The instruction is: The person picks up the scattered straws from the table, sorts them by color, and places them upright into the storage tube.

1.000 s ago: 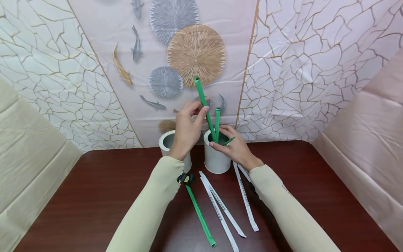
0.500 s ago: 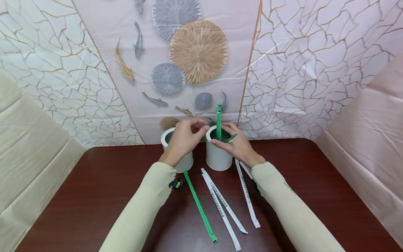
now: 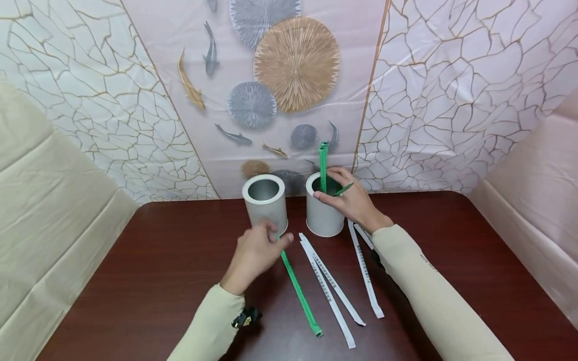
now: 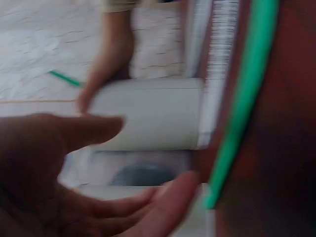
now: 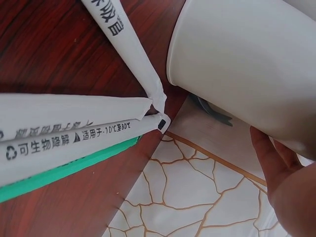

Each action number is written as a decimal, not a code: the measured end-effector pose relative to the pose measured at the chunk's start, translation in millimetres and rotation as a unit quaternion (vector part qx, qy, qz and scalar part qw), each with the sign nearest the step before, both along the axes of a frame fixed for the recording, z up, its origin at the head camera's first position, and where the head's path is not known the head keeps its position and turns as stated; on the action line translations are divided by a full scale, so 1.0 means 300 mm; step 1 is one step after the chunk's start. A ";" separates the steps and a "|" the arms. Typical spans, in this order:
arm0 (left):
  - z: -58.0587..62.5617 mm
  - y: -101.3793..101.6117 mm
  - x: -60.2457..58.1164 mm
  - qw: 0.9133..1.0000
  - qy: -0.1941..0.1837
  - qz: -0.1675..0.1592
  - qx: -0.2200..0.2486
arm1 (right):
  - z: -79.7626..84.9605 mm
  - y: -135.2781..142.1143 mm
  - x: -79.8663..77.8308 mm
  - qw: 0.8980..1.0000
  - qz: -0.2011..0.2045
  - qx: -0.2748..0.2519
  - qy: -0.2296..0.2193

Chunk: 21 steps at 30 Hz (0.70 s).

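The work looks partly done: slim green paper-wrapped sticks (image 3: 323, 168) stand upright in the right-hand pale grey metal can (image 3: 322, 216), pressed so close together that their count is unclear, and a slanting green tip (image 3: 344, 189) shows beside the right hand (image 3: 353, 199). That hand's grip is wrapped about this can at its rim, thumb in front and fingers behind; whether it also pinches the slanting tip cannot be told. One loose green stick (image 3: 300, 292) lies on the dark red-brown wooden surface (image 3: 180, 260), and the left hand (image 3: 255, 251) is at its far end, grip unclosed, thumb and fingers apart, holding nothing; contact is unclear. Left over, too, are white printed paper-wrapped sticks (image 3: 326, 296) on the surface, four visible. Inside the left-hand pale grey can (image 3: 266, 213), no stick shows.
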<state>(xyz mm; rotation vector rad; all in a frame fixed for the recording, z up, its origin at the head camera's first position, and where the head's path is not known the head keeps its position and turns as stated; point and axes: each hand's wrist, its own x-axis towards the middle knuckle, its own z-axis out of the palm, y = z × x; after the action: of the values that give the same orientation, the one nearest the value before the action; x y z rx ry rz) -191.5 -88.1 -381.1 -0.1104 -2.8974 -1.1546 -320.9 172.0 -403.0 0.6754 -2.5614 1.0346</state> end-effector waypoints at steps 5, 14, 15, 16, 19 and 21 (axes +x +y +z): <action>-0.123 0.036 0.015 0.993 -0.106 -0.024 -0.055 | -0.004 0.004 -0.008 1.000 0.002 0.001 0.004; -0.285 0.027 -0.036 0.992 -0.045 -0.031 -0.117 | -0.009 -0.026 -0.002 1.000 0.011 0.002 0.006; -0.299 0.024 -0.044 0.991 -0.044 -0.032 -0.120 | -0.008 -0.026 -0.001 1.000 0.009 0.003 0.007; -0.310 0.021 -0.051 0.991 -0.043 -0.033 -0.122 | -0.007 -0.024 0.000 1.000 0.006 0.003 0.007; -0.336 0.017 -0.067 0.992 -0.039 -0.036 -0.118 | -0.002 -0.011 0.006 1.000 -0.004 0.002 0.007; -0.315 0.020 -0.057 0.992 -0.037 -0.034 -0.113 | -0.002 -0.003 0.007 1.000 -0.007 0.001 0.009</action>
<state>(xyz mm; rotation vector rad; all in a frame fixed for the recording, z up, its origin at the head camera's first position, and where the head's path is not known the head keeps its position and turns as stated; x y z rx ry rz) -208.5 -82.1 -475.6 -0.1739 -3.1039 -0.8520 -318.9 171.2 -403.6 0.6644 -2.5483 1.0185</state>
